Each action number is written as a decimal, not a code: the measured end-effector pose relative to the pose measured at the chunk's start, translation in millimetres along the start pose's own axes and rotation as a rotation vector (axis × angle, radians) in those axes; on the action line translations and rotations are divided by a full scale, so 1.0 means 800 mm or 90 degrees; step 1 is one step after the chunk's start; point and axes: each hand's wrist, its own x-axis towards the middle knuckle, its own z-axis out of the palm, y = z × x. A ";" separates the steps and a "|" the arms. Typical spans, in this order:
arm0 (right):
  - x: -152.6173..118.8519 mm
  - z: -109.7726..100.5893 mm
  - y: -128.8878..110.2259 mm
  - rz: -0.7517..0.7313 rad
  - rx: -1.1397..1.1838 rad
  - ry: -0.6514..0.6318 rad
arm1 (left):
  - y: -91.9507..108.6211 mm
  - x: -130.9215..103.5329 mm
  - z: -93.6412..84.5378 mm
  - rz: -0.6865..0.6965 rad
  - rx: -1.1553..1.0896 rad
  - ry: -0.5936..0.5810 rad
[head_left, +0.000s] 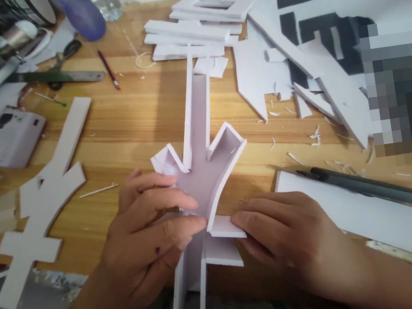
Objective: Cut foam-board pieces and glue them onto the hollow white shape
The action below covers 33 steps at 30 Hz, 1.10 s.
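A hollow, shallow white foam-board shape with thin upright walls, a long stem and short side arms stands in front of me, its near end by my lap. My left hand grips its left side, with fingers reaching over the open inside and the index fingertip at the near end of the curved right wall. Between my right thumb and fingers is a short white foam-board strip, set at the right side arm and touching that wall's end. My right hand is closed on the strip's outer end; its thumb is partly hidden.
A flat matching cutout lies left, near a ruler, scissors and pencil. Foam-board pieces are stacked behind. Scraps and a dark utility knife on a white board lie right.
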 end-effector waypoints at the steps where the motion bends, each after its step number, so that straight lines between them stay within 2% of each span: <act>1: 0.000 -0.001 0.002 0.010 0.018 0.002 | 0.001 0.001 0.000 0.001 0.002 0.001; 6: 0.002 -0.023 0.016 0.075 0.148 0.015 | 0.001 0.001 0.004 0.005 0.003 0.030; 10: 0.003 -0.038 0.023 0.088 0.140 -0.007 | -0.003 -0.002 0.007 0.014 -0.004 0.052; 16: 0.005 -0.031 0.020 0.099 0.057 0.027 | -0.007 -0.005 0.011 0.046 -0.021 0.091; 24: 0.004 -0.034 0.019 0.112 0.040 0.132 | 0.005 -0.020 0.010 0.043 0.032 0.205; 26: 0.000 -0.039 0.011 0.113 0.020 0.135 | 0.006 -0.028 0.009 0.019 0.048 0.207; 29: -0.014 -0.046 -0.011 0.056 -0.092 0.117 | -0.002 -0.044 0.009 -0.044 0.066 0.193; 31: -0.031 -0.047 -0.023 0.010 -0.157 0.095 | -0.011 -0.054 0.012 -0.095 0.037 0.187; 33: -0.053 -0.044 -0.030 0.004 -0.178 0.092 | -0.021 -0.061 0.016 -0.150 -0.019 0.166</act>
